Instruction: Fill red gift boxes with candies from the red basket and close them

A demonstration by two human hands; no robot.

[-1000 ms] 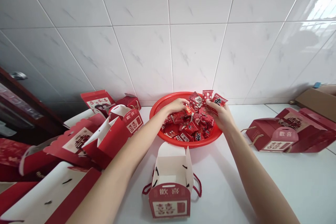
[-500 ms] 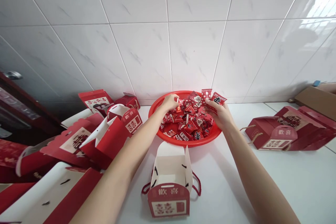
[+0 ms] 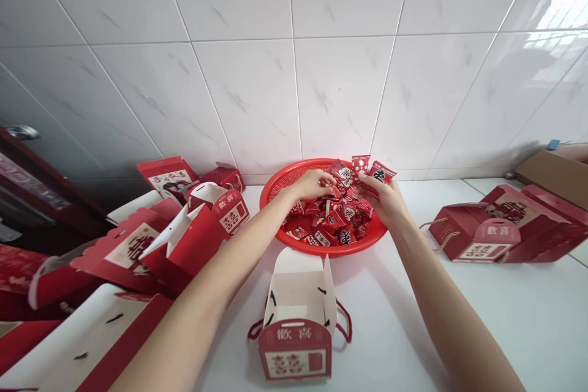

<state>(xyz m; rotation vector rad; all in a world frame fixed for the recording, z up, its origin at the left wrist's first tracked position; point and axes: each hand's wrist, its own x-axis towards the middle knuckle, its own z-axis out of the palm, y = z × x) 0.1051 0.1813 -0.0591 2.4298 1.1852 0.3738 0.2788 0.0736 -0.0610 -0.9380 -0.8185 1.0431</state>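
A red plastic basket (image 3: 271, 196) against the wall holds several red-wrapped candies (image 3: 333, 220). Over its right side, my right hand (image 3: 383, 196) is closed on a few candy packets (image 3: 361, 165), which stick up past the fingers. My left hand (image 3: 312, 184) reaches into the middle of the basket with its fingers bent together at a red wrapper (image 3: 329, 187). In front of the basket stands an open red box (image 3: 294, 349) with a white inside and dark red cord handles.
Several red gift boxes and bags (image 3: 184, 245) crowd the left side. More red boxes (image 3: 478, 233) stand at the right, with a cardboard box (image 3: 551, 171) behind them. The tiled wall (image 3: 340, 98) rises behind the basket.
My left hand has moved right, from the basket's left part to the middle of the candies. My right hand has stayed almost still with its packets.
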